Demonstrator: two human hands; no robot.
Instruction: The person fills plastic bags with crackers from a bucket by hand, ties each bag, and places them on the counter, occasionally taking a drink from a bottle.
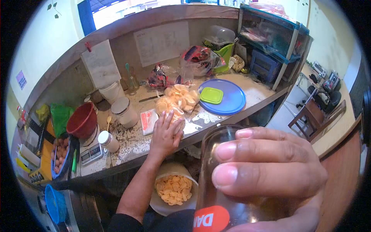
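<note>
Cluttered counter (131, 141) ran across the view, with a red bowl (82, 123) at its left. The left hand (165, 135) lay open and flat on the counter's edge, holding nothing, fingertips against a bag of crackers (178, 99). Close up, the right hand (270, 170) gripped a clear jar (216, 193).

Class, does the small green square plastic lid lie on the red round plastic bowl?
No, the green square lid lies on the large blue round plastic lid, apart from the red bowl.

glass (224, 203) btm cropped, sheet (162, 42) txt illegible (tiny)
</note>
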